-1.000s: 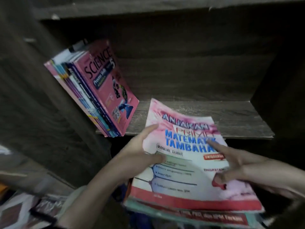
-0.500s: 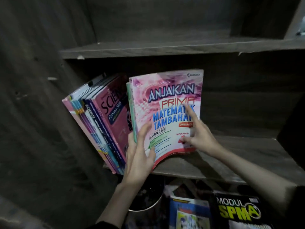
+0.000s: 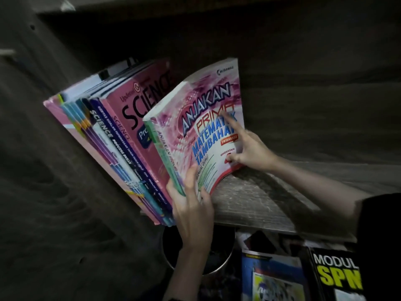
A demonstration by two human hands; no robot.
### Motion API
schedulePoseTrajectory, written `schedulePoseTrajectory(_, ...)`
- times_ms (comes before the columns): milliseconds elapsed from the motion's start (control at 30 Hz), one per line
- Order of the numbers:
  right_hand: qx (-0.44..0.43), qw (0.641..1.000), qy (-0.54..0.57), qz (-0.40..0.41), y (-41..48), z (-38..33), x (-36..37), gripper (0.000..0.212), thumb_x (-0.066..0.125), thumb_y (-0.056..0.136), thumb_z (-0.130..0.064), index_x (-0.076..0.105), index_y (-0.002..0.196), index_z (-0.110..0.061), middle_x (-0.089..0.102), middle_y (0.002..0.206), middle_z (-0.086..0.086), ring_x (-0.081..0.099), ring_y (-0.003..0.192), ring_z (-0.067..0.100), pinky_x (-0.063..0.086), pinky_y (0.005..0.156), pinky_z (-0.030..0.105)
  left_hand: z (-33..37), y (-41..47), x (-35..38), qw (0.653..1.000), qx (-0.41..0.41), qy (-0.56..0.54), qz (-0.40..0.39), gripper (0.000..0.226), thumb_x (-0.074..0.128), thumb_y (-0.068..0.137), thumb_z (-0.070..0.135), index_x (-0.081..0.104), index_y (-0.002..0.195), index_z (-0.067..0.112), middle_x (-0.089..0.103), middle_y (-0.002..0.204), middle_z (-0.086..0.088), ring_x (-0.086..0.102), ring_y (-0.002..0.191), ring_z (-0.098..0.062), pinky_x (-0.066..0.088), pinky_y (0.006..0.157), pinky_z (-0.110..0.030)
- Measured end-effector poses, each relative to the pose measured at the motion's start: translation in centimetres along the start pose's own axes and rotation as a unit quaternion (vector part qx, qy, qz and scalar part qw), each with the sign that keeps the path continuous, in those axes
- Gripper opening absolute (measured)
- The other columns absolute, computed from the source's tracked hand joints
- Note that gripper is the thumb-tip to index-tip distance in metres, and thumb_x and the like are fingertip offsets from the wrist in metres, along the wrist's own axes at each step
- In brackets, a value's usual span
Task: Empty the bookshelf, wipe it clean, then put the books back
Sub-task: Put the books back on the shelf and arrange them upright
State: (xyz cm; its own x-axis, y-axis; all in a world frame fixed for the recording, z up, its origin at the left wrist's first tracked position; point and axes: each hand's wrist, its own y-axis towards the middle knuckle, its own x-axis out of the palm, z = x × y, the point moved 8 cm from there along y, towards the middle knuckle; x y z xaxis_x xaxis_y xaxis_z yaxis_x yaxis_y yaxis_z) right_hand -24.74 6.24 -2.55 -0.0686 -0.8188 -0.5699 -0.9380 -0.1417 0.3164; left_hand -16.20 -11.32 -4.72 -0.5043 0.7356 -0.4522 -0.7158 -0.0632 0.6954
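Gripped at its lower spine corner by the left hand [image 3: 191,205], the pink Anjakan book [image 3: 208,135] was held standing on the shelf board [image 3: 260,203].

It was leaned leftward against the Science book [image 3: 141,109] and the row of slanted books [image 3: 97,137] at the board's left end, with a green book [image 3: 153,133] pressed just behind it. Thumb and fingers of the left hand were curled round the corner; the right hand [image 3: 249,153] was laid on the cover, index finger straight, thumb near the bottom edge, nothing clasped. Below the board, a black Modul book [image 3: 334,276] and a blue book [image 3: 271,279] were seen.
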Motion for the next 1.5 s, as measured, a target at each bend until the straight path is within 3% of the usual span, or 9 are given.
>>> schedulePoseTrajectory(100,-0.013,0.999,-0.033,0.004,0.5,0.2,0.6,0.119,0.069,0.074,0.008,-0.002,0.139,-0.063,0.038,0.14,-0.01,0.059,0.11,0.021,0.056,0.085,0.041,0.2,-0.7,0.3,0.999,0.005,0.025,0.022,0.091,0.071,0.075,-0.006,0.022,0.139,0.036,0.036,0.129,-0.034,0.052,0.107,-0.05,0.051,0.086,-0.049)
schedulePoseTrajectory(200,0.007,0.998,-0.063,0.018,0.4,1.8,1.7,0.116,0.07,0.075,-0.006,-0.011,0.142,-0.056,0.039,0.142,0.014,0.048,0.121,0.024,0.043,0.103,0.042,1.0,-1.8,-0.1,0.99,0.082,0.1,0.052,0.091,0.072,0.079,0.0,0.016,0.143,0.031,0.016,0.142,-0.03,0.022,0.132,-0.051,0.02,0.114,-0.048)
schedulePoseTrajectory(400,0.108,0.99,-0.06,0.071,-2.0,4.3,4.9,0.08,0.05,0.095,-0.015,-0.001,0.147,-0.049,0.034,0.131,0.008,0.047,0.107,0.02,0.043,0.094,0.035,-0.4,-2.6,0.2,0.98,0.061,0.177,0.065,0.093,0.055,0.09,0.031,-0.014,0.149,0.011,-0.015,0.156,-0.02,-0.012,0.144,-0.039,-0.001,0.114,-0.057)
schedulePoseTrajectory(533,0.138,0.989,-0.02,0.047,-1.5,5.0,6.1,0.075,0.044,0.098,-0.017,-0.002,0.146,-0.052,0.037,0.138,0.006,0.04,0.112,0.014,0.033,0.092,0.026,-2.2,-2.4,0.9,0.984,-0.007,0.165,0.067,0.088,0.043,0.093,0.037,-0.018,0.145,0.0,0.006,0.148,-0.032,0.005,0.137,-0.05,0.008,0.109,-0.064)
schedulePoseTrajectory(767,0.182,0.983,-0.019,0.001,-0.5,5.2,6.8,0.073,0.039,0.1,-0.019,-0.008,0.143,-0.054,0.029,0.144,0.01,0.03,0.134,0.028,0.03,0.108,0.045,-2.3,-2.0,1.1,0.982,-0.025,0.176,0.064,0.098,0.052,0.088,0.038,-0.017,0.144,-0.002,0.004,0.148,-0.032,0.006,0.136,-0.051,0.001,0.111,-0.06)
schedulePoseTrajectory(967,0.162,0.986,0.021,0.015,-1.1,4.9,6.3,0.083,0.049,0.094,-0.013,-0.002,0.147,-0.05,0.047,0.134,0.007,0.052,0.118,0.021,0.044,0.096,0.04,-1.9,-2.2,0.7,0.977,-0.031,0.209,0.026,0.102,0.058,0.084,0.034,-0.013,0.145,-0.003,0.004,0.15,-0.032,0.005,0.138,-0.05,0.005,0.112,-0.062)
schedulePoseTrajectory(1100,0.15,0.975,0.029,0.158,-5.0,3.7,3.6,0.061,0.054,0.09,-0.009,0.035,0.145,-0.027,0.056,0.122,0.007,0.057,0.108,0.022,0.046,0.098,0.042,1.1,-3.9,0.3,0.993,0.003,0.121,0.001,0.086,0.053,0.082,0.024,0.003,0.148,0.001,0.006,0.152,-0.033,0.0,0.142,-0.045,0.005,0.116,-0.054)
schedulePoseTrajectory(1300,0.076,0.947,0.039,0.308,-19.1,2.0,1.7,0.031,0.042,0.082,-0.002,0.066,0.094,-0.018,0.065,0.084,-0.002,0.06,0.079,0.009,0.046,0.073,0.016,6.6,-11.7,3.2,0.982,0.138,-0.042,-0.123,0.039,0.048,0.079,0.01,0.046,0.118,0.01,0.048,0.121,-0.019,0.043,0.113,-0.033,0.029,0.104,-0.037)
schedulePoseTrajectory(1500,0.376,0.903,-0.024,0.204,-34.1,14.6,7.7,0.026,0.05,0.089,0.0,0.062,0.097,-0.021,0.058,0.073,-0.012,0.047,0.055,0.001,0.03,0.047,0.013,0.0,-23.6,10.6,0.924,-0.034,0.026,-0.38,0.046,0.044,0.072,0.028,0.042,0.117,0.015,0.058,0.112,-0.016,0.055,0.099,-0.034,0.045,0.087,-0.041)
